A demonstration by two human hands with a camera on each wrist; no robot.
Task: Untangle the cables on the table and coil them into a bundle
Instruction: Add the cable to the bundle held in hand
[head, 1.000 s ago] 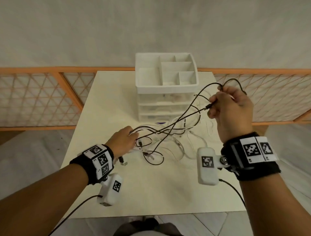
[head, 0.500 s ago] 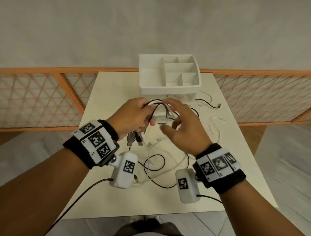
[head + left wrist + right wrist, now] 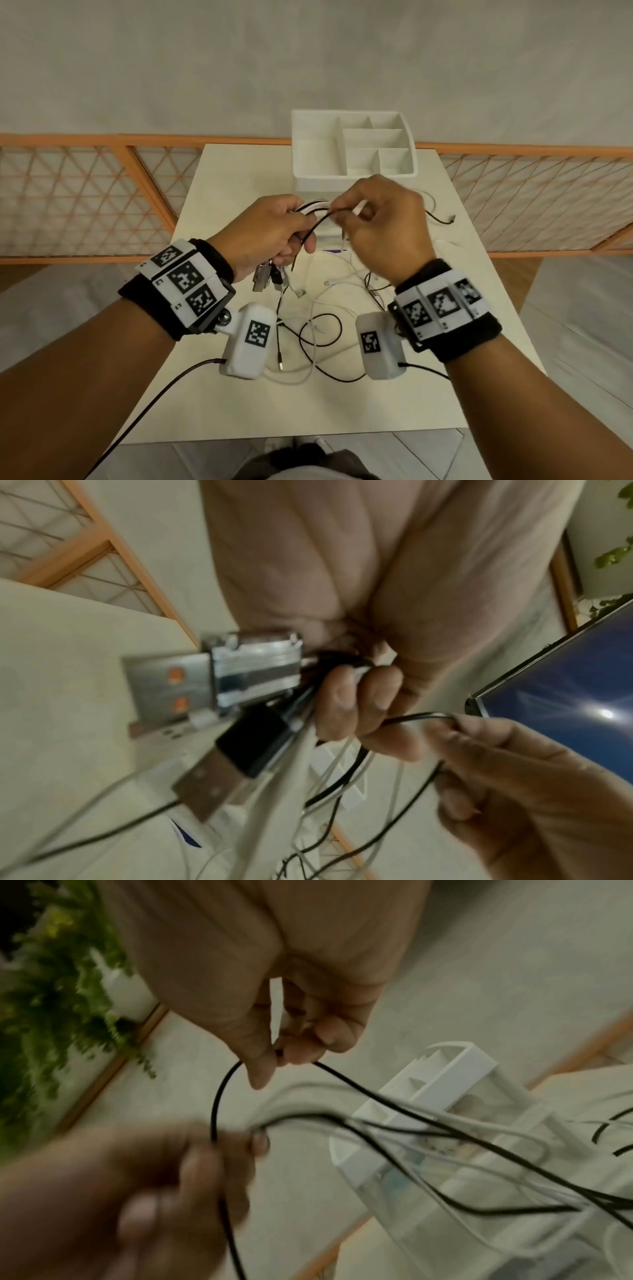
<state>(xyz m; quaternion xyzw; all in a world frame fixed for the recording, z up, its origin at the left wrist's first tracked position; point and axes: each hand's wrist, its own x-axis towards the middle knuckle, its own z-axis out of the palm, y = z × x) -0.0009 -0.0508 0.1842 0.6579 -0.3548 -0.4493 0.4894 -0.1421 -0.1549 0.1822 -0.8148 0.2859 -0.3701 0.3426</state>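
Left hand (image 3: 270, 233) clamps gathered cables (image 3: 310, 210), frame centre; plugs (image 3: 263, 279) dangle below. Right hand (image 3: 376, 226) pinches black cable (image 3: 219, 1096). I'd feed loops evenly (slack still tangled on table (image 3: 239, 404)).

Each bare forearm wears a black wristband (image 3: 478, 337) carrying a row of white plates printed with black square markers (image 3: 186, 277). Below each wristband hangs a white rounded camera housing (image 3: 249, 341) bearing one marker, with a thin dark cable (image 3: 156, 395) trailing from it.
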